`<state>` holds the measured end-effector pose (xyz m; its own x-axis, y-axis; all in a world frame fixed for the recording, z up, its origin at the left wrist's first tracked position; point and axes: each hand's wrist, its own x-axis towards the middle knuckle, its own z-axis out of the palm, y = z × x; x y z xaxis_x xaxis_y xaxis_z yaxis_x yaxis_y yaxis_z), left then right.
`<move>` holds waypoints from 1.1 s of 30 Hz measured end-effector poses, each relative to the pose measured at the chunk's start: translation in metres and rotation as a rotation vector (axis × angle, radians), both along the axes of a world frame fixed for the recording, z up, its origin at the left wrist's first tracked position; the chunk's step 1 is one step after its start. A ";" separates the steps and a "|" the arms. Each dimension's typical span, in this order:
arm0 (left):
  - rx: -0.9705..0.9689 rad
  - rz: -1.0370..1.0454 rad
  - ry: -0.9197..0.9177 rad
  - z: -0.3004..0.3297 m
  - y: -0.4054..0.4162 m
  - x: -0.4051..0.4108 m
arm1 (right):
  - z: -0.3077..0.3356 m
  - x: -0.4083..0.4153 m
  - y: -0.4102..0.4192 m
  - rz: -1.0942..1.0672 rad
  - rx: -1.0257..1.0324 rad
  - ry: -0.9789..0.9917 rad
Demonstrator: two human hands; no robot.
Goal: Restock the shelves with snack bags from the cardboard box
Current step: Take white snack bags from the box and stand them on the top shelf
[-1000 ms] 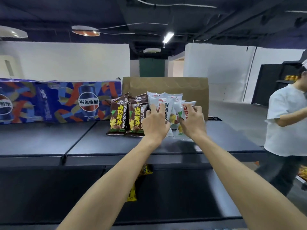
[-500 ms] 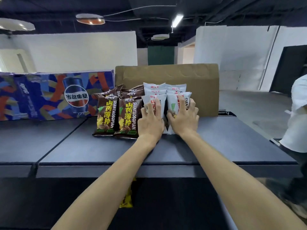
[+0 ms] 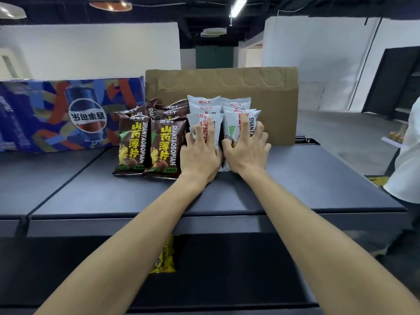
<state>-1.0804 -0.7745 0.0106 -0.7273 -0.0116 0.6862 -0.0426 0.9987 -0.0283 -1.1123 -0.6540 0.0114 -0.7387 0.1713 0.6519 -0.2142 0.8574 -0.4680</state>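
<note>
Head view, the only one I am receiving. At frame centre I am seeing the left hand (image 3: 200, 153) lying flat against the front of a white snack bag (image 3: 204, 123), fingers straight and spread, pressing rather than curling round it. The right hand (image 3: 246, 151) is resting the same way on the neighbouring white bag (image 3: 250, 123), fingers extended and fanned over the glossy film. Neither hand is gripping.

The white bags are standing upright in two short rows, crimped top seams showing, with more white bags (image 3: 205, 102) behind them. Just left of these, touching, brown snack bags (image 3: 134, 144) with yellow lettering are standing in matching rows; their foil is looking shiny and slightly creased. All are sitting on the dark matte shelf top (image 3: 306, 178), a flat panel with a straight seam running toward lower left.

Directly behind the bags, at upper centre, the cardboard box (image 3: 272, 105) is showing a plain brown face with faint circular impressions. At middle left a blue printed carton (image 3: 56, 114) is lying beside it. Below the shelf edge, lower centre, a yellow bag (image 3: 164, 258) is partly showing. At the right edge I am seeing a person in a white shirt (image 3: 406, 160).
</note>
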 end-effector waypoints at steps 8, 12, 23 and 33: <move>-0.059 0.005 -0.132 0.004 0.003 0.025 | 0.002 0.009 -0.003 0.010 0.008 -0.052; -0.140 -0.033 -0.148 0.011 -0.003 0.056 | 0.007 0.026 -0.002 -0.009 0.007 -0.100; -0.440 -0.274 -0.080 0.048 -0.053 0.155 | 0.004 0.109 -0.013 -0.061 0.139 -0.128; -0.286 -0.579 -0.025 0.006 -0.031 0.208 | -0.021 0.237 0.033 -0.126 0.255 -0.150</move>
